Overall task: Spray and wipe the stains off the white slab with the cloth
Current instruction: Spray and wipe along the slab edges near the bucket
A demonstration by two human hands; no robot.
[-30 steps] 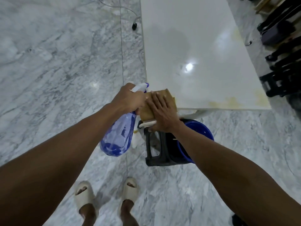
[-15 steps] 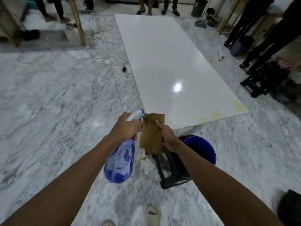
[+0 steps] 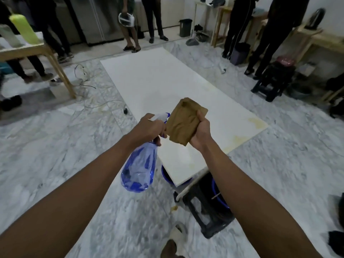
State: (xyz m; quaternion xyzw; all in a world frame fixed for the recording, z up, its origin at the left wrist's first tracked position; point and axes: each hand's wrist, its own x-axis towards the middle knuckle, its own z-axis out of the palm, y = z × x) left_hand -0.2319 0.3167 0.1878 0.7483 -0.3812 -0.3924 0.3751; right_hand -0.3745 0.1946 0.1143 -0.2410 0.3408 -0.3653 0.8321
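Observation:
The long white slab (image 3: 162,84) lies low over the marble floor, with yellowish stains (image 3: 257,122) along its near right corner and edge. My left hand (image 3: 149,128) grips the neck of a blue translucent spray bottle (image 3: 138,170), which hangs down at the slab's near left corner. My right hand (image 3: 202,130) holds a folded brown cloth (image 3: 184,121) up in the air above the slab's near end, right beside the bottle's nozzle. The cloth is off the slab.
A black stool (image 3: 210,215) and a blue bucket (image 3: 220,194) sit under the slab's near end. Cables (image 3: 89,84) trail on the floor to the left. Several people stand around the far end, with wooden tables (image 3: 46,53) left and right. Another dark stool (image 3: 273,81) stands right.
My right hand has lifted the cloth off the slab's near edge into the air. My view has risen, and the whole slab and the room beyond now show.

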